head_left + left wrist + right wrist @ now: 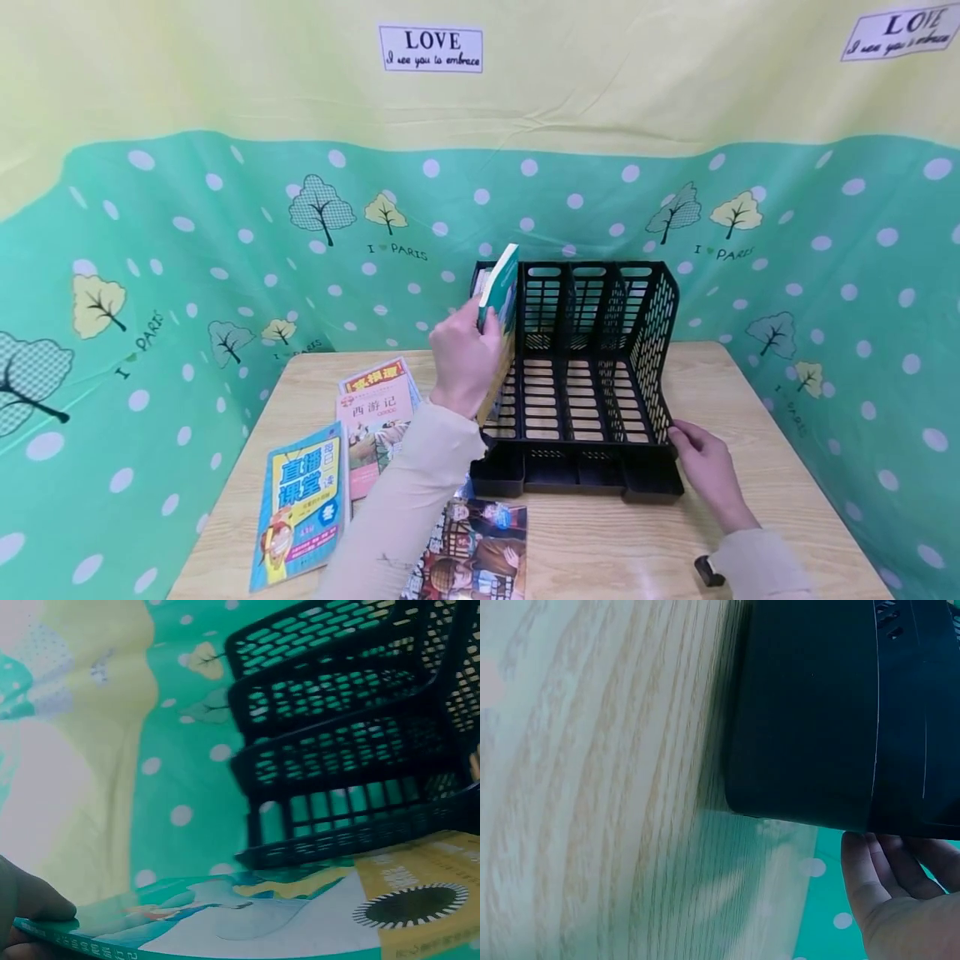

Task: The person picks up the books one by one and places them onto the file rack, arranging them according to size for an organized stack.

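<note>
My left hand (467, 354) pinches a green book (501, 287) by its spine edge, thumb on one side. The left wrist view shows its illustrated cover (255, 915) with a yellow band. The book stands on edge at the leftmost compartment of a black slotted file rack (577, 454); how far inside it sits is hidden by my hand and sleeve. Something pale (482, 282) shows behind the book in that compartment. My right hand (705, 467) touches the rack's right side near the front corner, fingertips against the outer wall (810, 727) in the right wrist view.
Left of the rack on the wooden table (592, 558) lie a blue-yellow book (303, 500), a pink book (375, 408) over another book, and a dark comic-style book (480, 550) partly under my left sleeve. A green-and-yellow patterned cloth (405, 317) surrounds the table.
</note>
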